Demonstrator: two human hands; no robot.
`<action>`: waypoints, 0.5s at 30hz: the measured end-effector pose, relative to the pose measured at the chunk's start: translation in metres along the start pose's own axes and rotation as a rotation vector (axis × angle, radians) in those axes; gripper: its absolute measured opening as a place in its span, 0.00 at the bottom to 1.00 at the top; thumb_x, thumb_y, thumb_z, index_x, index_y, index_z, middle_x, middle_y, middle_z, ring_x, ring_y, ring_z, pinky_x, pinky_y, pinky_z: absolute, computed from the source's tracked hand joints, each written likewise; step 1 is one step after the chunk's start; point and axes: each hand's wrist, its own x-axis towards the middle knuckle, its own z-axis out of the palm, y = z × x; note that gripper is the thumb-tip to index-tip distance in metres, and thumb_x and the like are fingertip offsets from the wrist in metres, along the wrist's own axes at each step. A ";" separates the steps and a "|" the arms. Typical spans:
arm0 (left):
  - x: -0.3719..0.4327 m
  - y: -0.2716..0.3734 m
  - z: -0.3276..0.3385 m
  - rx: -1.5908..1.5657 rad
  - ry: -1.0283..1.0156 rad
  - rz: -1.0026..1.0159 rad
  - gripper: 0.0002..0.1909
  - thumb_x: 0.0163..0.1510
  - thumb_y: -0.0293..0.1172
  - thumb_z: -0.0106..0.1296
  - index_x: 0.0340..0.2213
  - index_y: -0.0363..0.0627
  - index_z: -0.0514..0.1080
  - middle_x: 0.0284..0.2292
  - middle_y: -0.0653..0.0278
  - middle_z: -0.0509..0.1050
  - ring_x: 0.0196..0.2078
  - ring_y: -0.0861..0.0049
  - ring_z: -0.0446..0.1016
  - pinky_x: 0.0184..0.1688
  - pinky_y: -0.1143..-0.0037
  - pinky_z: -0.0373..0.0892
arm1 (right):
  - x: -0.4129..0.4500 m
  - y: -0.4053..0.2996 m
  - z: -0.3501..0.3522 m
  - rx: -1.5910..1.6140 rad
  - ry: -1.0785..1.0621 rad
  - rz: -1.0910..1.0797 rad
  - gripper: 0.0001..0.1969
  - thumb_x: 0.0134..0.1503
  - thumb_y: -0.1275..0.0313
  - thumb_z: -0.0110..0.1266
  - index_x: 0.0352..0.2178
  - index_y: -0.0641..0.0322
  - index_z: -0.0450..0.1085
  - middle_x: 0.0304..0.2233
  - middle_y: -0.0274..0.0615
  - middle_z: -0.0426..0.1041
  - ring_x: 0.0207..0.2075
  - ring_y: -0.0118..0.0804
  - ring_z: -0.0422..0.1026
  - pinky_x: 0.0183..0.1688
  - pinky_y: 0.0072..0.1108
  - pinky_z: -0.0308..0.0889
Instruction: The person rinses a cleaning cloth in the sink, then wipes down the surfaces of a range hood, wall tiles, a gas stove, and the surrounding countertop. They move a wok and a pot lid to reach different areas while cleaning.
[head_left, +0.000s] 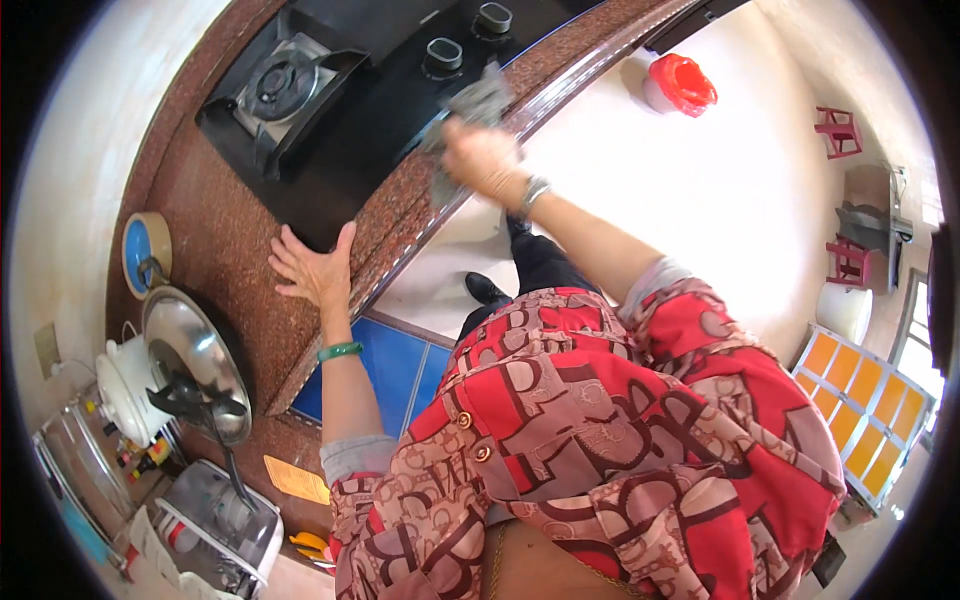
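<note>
My right hand (484, 159), slightly blurred, grips a grey cloth (480, 101) at the front edge of the stone countertop (217, 187). Part of the cloth lies over the edge of the black gas stove (352, 142), close to its two knobs (444, 54). My left hand (319, 270) rests with spread fingers on the countertop, beside the near corner of the stove. It holds nothing. A burner (281, 86) with a dark windshield is on the stove, beyond both hands.
A steel wok (199, 360) with dark utensils, a roll of tape (146, 255), a white pot (131, 394) and a dish rack (217, 517) stand to the left. A bin with a red liner (682, 86) is on the floor. Blue cabinet doors (382, 367) lie below the counter.
</note>
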 end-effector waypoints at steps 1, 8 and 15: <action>0.001 0.000 0.003 0.005 -0.001 0.002 0.55 0.33 0.69 0.52 0.57 0.50 0.49 0.59 0.52 0.47 0.62 0.54 0.40 0.55 0.43 0.37 | -0.008 -0.015 0.005 0.042 -0.030 -0.067 0.09 0.49 0.70 0.43 0.32 0.62 0.62 0.22 0.49 0.73 0.24 0.47 0.75 0.26 0.38 0.69; 0.002 -0.009 0.009 0.046 0.006 0.004 0.53 0.36 0.67 0.52 0.57 0.51 0.48 0.60 0.55 0.46 0.62 0.57 0.40 0.56 0.45 0.37 | 0.000 0.033 -0.007 0.133 -0.042 -0.154 0.11 0.47 0.62 0.50 0.33 0.49 0.65 0.23 0.44 0.73 0.26 0.47 0.73 0.28 0.35 0.69; 0.001 -0.017 0.015 0.138 0.030 0.026 0.52 0.38 0.69 0.49 0.57 0.50 0.48 0.59 0.56 0.46 0.62 0.57 0.41 0.56 0.46 0.40 | 0.092 0.222 -0.080 -0.031 0.290 0.248 0.15 0.49 0.58 0.50 0.38 0.48 0.65 0.27 0.46 0.74 0.32 0.50 0.73 0.34 0.38 0.68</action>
